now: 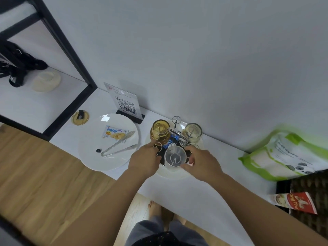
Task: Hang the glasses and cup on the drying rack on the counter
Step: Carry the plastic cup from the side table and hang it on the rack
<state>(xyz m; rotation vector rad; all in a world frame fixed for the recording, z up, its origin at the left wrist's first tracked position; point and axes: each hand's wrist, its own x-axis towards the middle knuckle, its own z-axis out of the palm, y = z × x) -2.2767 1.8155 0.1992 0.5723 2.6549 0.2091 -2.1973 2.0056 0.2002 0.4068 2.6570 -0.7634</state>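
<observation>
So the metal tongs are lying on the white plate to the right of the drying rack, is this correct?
Not quite. In the head view the metal tongs do lie on the white plate, but that plate is to the left of the drying rack, not the right. On the right is a green and white bag.

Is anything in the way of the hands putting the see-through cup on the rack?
Nothing visible blocks it. The clear cup already sits upside down over a prong at the near side of the rack, with the left hand and right hand beside it. The amber glass and clear glass hang farther back.
</observation>
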